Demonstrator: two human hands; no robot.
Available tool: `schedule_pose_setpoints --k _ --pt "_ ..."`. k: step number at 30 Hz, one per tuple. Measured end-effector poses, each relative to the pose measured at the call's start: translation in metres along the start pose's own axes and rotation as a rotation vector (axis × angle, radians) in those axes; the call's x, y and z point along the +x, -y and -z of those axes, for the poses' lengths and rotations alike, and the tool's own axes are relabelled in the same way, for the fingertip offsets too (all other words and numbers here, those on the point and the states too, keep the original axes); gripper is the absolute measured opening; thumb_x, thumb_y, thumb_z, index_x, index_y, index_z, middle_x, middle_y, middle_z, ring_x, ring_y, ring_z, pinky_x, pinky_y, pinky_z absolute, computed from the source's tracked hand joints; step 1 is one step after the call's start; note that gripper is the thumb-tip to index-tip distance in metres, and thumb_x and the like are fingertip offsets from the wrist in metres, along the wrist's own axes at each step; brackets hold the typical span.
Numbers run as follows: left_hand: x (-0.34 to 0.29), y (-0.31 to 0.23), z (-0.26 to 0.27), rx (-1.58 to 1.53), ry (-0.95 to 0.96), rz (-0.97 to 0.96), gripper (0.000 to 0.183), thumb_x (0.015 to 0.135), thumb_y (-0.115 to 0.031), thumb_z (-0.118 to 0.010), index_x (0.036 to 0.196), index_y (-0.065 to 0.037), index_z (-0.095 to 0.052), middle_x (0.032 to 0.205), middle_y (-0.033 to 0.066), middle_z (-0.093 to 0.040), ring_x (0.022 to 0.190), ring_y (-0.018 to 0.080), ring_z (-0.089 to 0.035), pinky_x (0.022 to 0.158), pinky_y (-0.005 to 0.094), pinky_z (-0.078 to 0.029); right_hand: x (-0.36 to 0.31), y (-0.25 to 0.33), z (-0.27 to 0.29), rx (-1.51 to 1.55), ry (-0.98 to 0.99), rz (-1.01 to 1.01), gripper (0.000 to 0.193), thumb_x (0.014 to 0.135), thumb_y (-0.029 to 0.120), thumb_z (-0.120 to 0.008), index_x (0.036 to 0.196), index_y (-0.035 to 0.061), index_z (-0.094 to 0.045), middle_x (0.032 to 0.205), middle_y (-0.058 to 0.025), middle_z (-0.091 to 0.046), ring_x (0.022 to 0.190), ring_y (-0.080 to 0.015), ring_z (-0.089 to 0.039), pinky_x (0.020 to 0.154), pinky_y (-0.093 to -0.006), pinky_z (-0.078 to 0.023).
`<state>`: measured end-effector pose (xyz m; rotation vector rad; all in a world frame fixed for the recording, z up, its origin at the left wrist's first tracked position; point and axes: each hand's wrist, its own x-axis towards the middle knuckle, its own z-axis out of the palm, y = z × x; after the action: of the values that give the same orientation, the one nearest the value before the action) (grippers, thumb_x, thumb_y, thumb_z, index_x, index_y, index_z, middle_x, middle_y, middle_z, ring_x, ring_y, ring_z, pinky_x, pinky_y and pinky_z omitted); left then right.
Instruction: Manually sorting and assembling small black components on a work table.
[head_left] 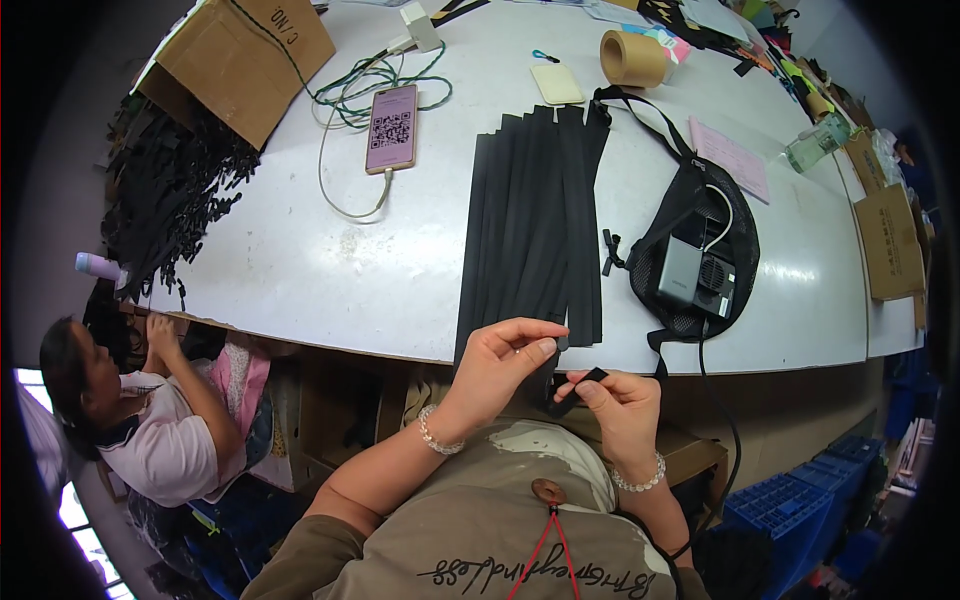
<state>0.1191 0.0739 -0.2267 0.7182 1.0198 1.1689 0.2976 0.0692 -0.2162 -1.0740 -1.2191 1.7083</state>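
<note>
Both hands are at the table's front edge, close together. My left hand (505, 362) is closed, thumb and forefinger pinching a small dark grey tab (562, 343). In a pinch, my right hand (622, 408) has a black strap (594, 375) whose short end sticks up past the fingertips. Dark strap hangs between the two hands; whether the tab belongs to it I cannot tell. Just beyond my hands, a stack of flat black straps (530, 210) lies lengthwise on the white table (300, 270), its near ends reaching the edge beside my left hand.
Right of the stack lies a black mesh bag (740, 225) with a grey power bank (680, 270) and a cable. Farther back are a phone (391, 130), a tape roll (632, 58) and a bottle (815, 143). A cardboard box (240, 60) and a co-worker (150, 420) are at the left.
</note>
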Motion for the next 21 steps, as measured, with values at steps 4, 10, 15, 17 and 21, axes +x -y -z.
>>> schedule_pose_setpoints --k 4,10,15,17,21 --pt "-0.001 -0.002 0.001 -0.079 0.052 0.115 0.016 0.087 -0.009 -0.056 0.101 -0.005 -0.064 0.075 -0.0043 -0.060 0.061 -0.0002 -0.047 0.053 0.0148 -0.036 0.003 0.005 -0.003 0.025 -0.026 -0.004 0.022 0.092 0.009 -0.048 0.097 -0.0083 -0.061 0.085 -0.0111 -0.065 0.078 -0.0124 -0.061 0.074 -0.0231 -0.049" --pt "-0.001 -0.004 0.001 -0.088 0.050 0.127 0.015 0.087 -0.012 -0.057 0.100 -0.007 -0.065 0.068 -0.0063 -0.057 0.054 -0.0010 -0.042 0.047 0.0150 -0.029 0.005 0.010 -0.011 -0.057 0.025 0.002 0.029 0.095 0.014 -0.039 0.097 -0.0076 -0.059 0.081 -0.0105 -0.063 0.074 -0.0147 -0.060 0.072 -0.0260 -0.048" --pt "0.001 -0.001 0.006 -0.117 0.063 0.156 0.015 0.087 -0.011 -0.057 0.100 -0.007 -0.064 0.070 -0.0052 -0.059 0.056 -0.0005 -0.046 0.049 0.0146 -0.033 0.006 0.012 -0.007 -0.059 0.037 -0.071 0.030 0.094 0.014 -0.039 0.095 -0.0084 -0.059 0.080 -0.0117 -0.063 0.072 -0.0148 -0.059 0.068 -0.0262 -0.048" --pt "0.002 0.004 0.007 -0.127 0.069 0.162 0.015 0.088 -0.010 -0.057 0.100 -0.006 -0.064 0.074 -0.0037 -0.061 0.061 0.0004 -0.051 0.053 0.0147 -0.039 0.006 0.010 -0.006 -0.045 0.031 -0.112 0.030 0.094 0.014 -0.041 0.093 -0.0084 -0.059 0.079 -0.0119 -0.063 0.070 -0.0152 -0.060 0.067 -0.0262 -0.048" --pt "0.004 0.004 0.004 -0.113 0.082 0.157 0.015 0.088 -0.009 -0.056 0.101 -0.005 -0.063 0.077 -0.0023 -0.062 0.066 0.0015 -0.055 0.057 0.0154 -0.043 0.006 0.002 -0.005 0.114 -0.055 -0.115 0.027 0.093 0.014 -0.045 0.084 -0.0059 -0.062 0.073 -0.0092 -0.063 0.062 -0.0104 -0.058 0.059 -0.0221 -0.047"
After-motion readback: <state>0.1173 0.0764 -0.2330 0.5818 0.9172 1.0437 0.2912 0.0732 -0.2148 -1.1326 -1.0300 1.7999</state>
